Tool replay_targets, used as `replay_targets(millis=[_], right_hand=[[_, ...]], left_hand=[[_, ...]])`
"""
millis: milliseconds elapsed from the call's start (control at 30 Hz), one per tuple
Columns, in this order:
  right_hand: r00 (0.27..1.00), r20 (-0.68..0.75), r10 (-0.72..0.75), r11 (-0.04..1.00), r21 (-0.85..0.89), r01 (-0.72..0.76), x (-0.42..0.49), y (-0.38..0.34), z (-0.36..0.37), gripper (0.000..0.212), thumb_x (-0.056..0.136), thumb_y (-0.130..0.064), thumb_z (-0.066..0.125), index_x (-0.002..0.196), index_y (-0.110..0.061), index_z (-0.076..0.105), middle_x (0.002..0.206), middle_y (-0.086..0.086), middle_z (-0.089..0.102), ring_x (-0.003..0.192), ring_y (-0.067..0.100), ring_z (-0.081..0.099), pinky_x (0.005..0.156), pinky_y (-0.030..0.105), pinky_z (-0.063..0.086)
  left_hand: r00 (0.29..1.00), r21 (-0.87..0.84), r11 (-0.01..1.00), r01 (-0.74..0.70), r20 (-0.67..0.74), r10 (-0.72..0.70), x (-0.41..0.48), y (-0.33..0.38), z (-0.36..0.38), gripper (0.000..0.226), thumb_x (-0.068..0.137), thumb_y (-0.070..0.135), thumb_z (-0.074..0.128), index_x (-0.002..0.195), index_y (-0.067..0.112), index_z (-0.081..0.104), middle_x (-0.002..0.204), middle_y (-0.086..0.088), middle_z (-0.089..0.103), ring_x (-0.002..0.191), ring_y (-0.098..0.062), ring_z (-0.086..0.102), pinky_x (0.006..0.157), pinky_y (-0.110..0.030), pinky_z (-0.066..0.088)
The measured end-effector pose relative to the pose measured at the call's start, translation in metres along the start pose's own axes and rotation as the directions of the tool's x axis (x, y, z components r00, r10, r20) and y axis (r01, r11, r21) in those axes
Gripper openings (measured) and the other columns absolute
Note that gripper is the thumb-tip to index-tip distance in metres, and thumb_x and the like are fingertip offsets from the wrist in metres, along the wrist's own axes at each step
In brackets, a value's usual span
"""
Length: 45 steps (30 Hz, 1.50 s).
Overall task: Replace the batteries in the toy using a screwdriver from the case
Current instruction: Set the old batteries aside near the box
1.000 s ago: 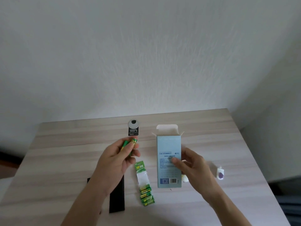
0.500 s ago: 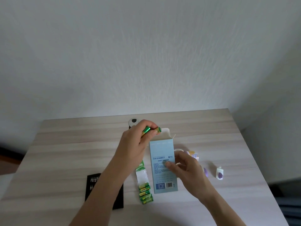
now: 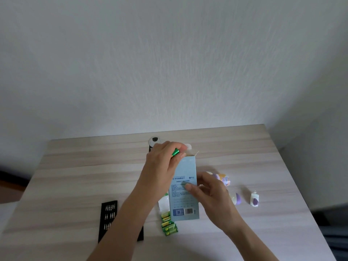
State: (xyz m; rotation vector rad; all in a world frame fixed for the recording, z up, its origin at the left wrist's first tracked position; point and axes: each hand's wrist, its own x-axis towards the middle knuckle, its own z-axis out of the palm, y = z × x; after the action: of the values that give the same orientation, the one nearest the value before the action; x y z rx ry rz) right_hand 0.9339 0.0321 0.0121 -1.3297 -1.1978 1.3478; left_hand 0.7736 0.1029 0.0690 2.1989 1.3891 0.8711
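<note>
Pinches glossy green cylindrical battery (image 3: 175,153) in left hand (image 3: 160,166) fingers at open-topped pale-blue cardboard box (image 3: 185,200); grasps box in right hand (image 3: 209,191) fingers over wood-grain worktop (image 3: 75,176).

One box (image 3: 185,196), one bit tray (image 3: 109,217), three toy pieces (image 3: 223,179) (image 3: 236,198) (image 3: 255,199), one battery pack (image 3: 168,226), one battery (image 3: 176,153).

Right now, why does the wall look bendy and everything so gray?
Head view: the wide-angle lens bows the wall and table edges; light is dim and even; the blue box print is blurry; the green battery in the left hand shines a little.
</note>
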Motion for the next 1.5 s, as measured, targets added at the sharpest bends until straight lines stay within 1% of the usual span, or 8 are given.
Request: replay_targets(millis=[100, 300, 533, 633, 833, 1100, 1367, 1500], right_hand=[[1.000, -0.016, -0.007, 1.000, 0.018, 0.007, 0.001, -0.002, 0.002, 0.019, 0.089, -0.036, 0.068, 0.105, -0.026, 0.070, 0.101, -0.005, 0.075, 0.086, 0.025, 0.071, 0.077, 0.045, 0.058], [1.000, -0.010, -0.010, 0.998, -0.055, 0.009, 0.001, 0.001, -0.003, 0.013, 0.094, -0.026, 0.068, 0.106, -0.030, 0.069, 0.101, -0.007, 0.075, 0.084, 0.026, 0.069, 0.080, 0.050, 0.056], [1.000, -0.003, -0.003, 0.999, -0.033, 0.003, -0.002, 0.002, 0.000, 0.011, 0.093, -0.025, 0.068, 0.103, -0.029, 0.069, 0.099, -0.008, 0.074, 0.084, 0.026, 0.068, 0.080, 0.049, 0.057], [1.000, 0.008, -0.009, 1.000, -0.015, 0.009, -0.002, 0.001, 0.000, 0.013, 0.094, -0.024, 0.068, 0.101, -0.034, 0.070, 0.100, -0.006, 0.074, 0.086, 0.027, 0.069, 0.081, 0.048, 0.057], [1.000, -0.003, -0.004, 1.000, 0.005, 0.004, -0.001, 0.002, -0.002, 0.014, 0.094, -0.027, 0.068, 0.102, -0.038, 0.069, 0.102, -0.005, 0.074, 0.087, 0.029, 0.069, 0.080, 0.045, 0.057], [1.000, -0.010, -0.014, 1.000, -0.004, 0.014, 0.000, 0.000, -0.004, 0.011, 0.094, -0.028, 0.067, 0.104, -0.030, 0.069, 0.102, -0.007, 0.075, 0.087, 0.027, 0.069, 0.080, 0.048, 0.057], [0.999, -0.038, -0.018, 1.000, -0.007, 0.018, 0.004, -0.003, -0.002, 0.013, 0.094, -0.029, 0.067, 0.106, -0.026, 0.069, 0.104, -0.007, 0.075, 0.087, 0.022, 0.071, 0.081, 0.050, 0.057], [0.998, -0.049, -0.034, 0.999, 0.015, 0.035, 0.006, -0.007, 0.001, 0.013, 0.094, -0.027, 0.067, 0.107, -0.025, 0.069, 0.103, -0.005, 0.075, 0.087, 0.025, 0.071, 0.081, 0.050, 0.057]], left_hand=[[1.000, -0.002, 1.000, -0.001, -0.011, 0.001, -0.002, -0.001, 0.000, 0.023, 0.100, 0.032, 0.051, 0.112, 0.019, 0.064, 0.092, 0.007, 0.063, 0.084, -0.011, 0.059, 0.064, -0.017, 0.047], [0.997, -0.220, 0.975, 0.033, -0.055, -0.046, 0.001, 0.001, -0.014, 0.030, 0.098, 0.042, 0.046, 0.106, 0.014, 0.042, 0.101, 0.010, 0.074, 0.093, -0.004, 0.069, 0.072, -0.015, 0.051], [0.995, -0.040, 0.994, -0.099, -0.037, 0.098, 0.016, -0.001, -0.024, 0.014, 0.093, 0.020, 0.066, 0.102, 0.010, 0.070, 0.094, 0.003, 0.060, 0.080, -0.005, 0.057, 0.074, -0.009, 0.041], [0.995, -0.002, 0.995, -0.097, 0.010, 0.097, 0.018, 0.000, -0.017, 0.022, 0.096, 0.020, 0.063, 0.114, 0.011, 0.072, 0.095, 0.004, 0.062, 0.080, -0.002, 0.055, 0.075, -0.010, 0.038], [0.991, -0.065, 0.998, -0.010, 0.134, 0.019, 0.016, -0.001, -0.010, 0.043, 0.104, 0.009, 0.045, 0.146, 0.015, 0.047, 0.109, 0.005, 0.049, 0.099, -0.008, 0.052, 0.088, -0.019, 0.041], [0.996, -0.231, 0.969, 0.085, 0.050, -0.076, 0.018, -0.001, -0.013, 0.011, 0.091, 0.018, 0.069, 0.101, 0.020, 0.066, 0.099, 0.015, 0.070, 0.093, -0.005, 0.065, 0.082, -0.023, 0.052], [0.997, -0.262, 0.964, 0.046, -0.054, -0.062, 0.015, -0.003, -0.005, 0.005, 0.088, 0.019, 0.073, 0.090, 0.022, 0.069, 0.089, 0.011, 0.071, 0.088, -0.013, 0.065, 0.080, -0.032, 0.053], [0.982, -0.242, 0.969, 0.045, -0.167, -0.087, 0.008, -0.002, 0.004, 0.001, 0.088, 0.023, 0.073, 0.088, 0.022, 0.073, 0.085, 0.016, 0.070, 0.086, -0.010, 0.065, 0.077, -0.021, 0.049]])
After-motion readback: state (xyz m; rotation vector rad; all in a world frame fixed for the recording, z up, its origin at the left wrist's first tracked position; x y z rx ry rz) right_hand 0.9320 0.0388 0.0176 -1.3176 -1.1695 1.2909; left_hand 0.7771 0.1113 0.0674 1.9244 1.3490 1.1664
